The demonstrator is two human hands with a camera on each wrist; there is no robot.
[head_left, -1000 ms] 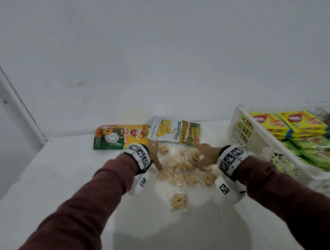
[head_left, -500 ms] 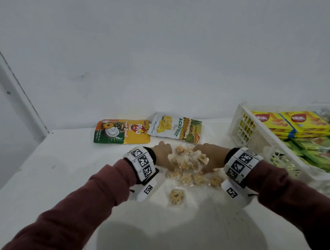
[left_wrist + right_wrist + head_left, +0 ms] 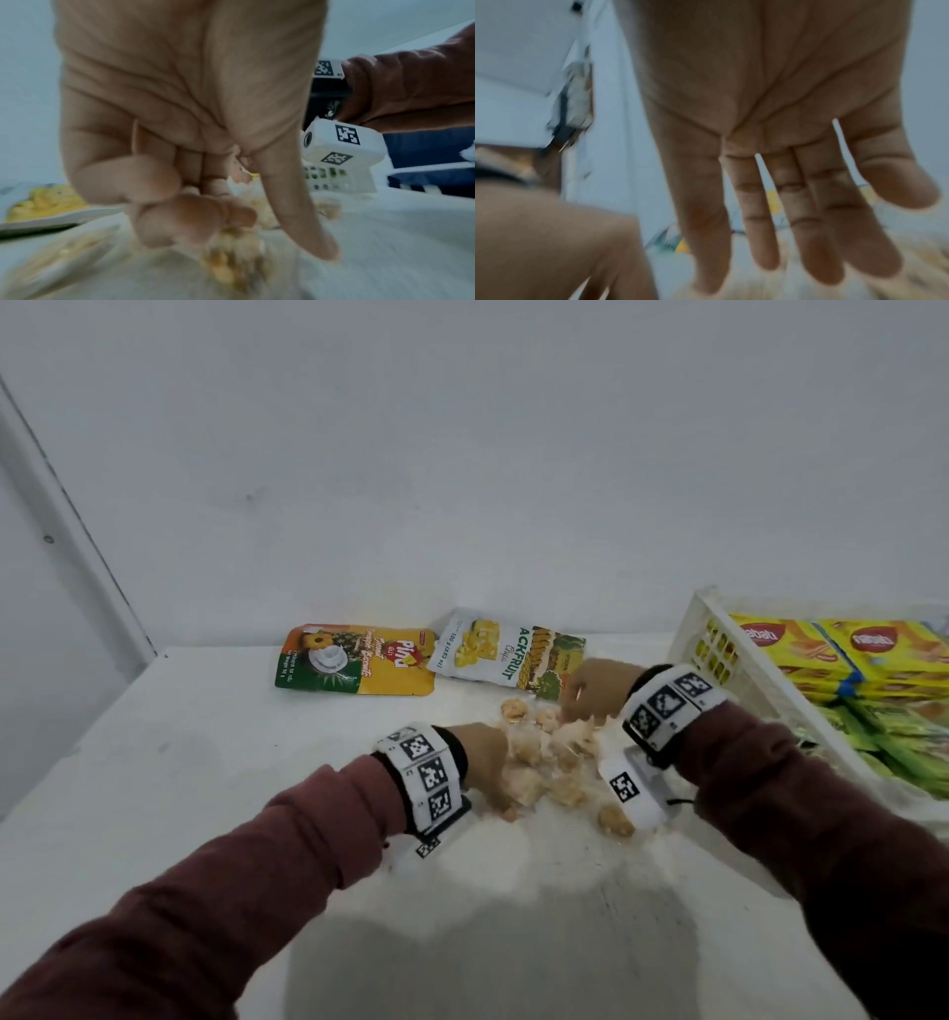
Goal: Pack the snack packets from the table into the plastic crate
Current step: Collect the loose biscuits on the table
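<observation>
Clear glossy film wraps the small snack packets (image 3: pixel 552 762); white plastic crate (image 3: pixel 739 680), lattice-walled; matt white table (image 3: pixel 205 762).

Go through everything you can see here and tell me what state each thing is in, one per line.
Left hand: fingers curled, gripping the small clear snack packets.
Right hand: fingers straight, open over the pile.
Small clear snack packets: bunched together on the table.
Pineapple pouch: lying flat.
Jackfruit pouch: lying flat.
Plastic crate: already holding yellow boxes and green packets.
</observation>
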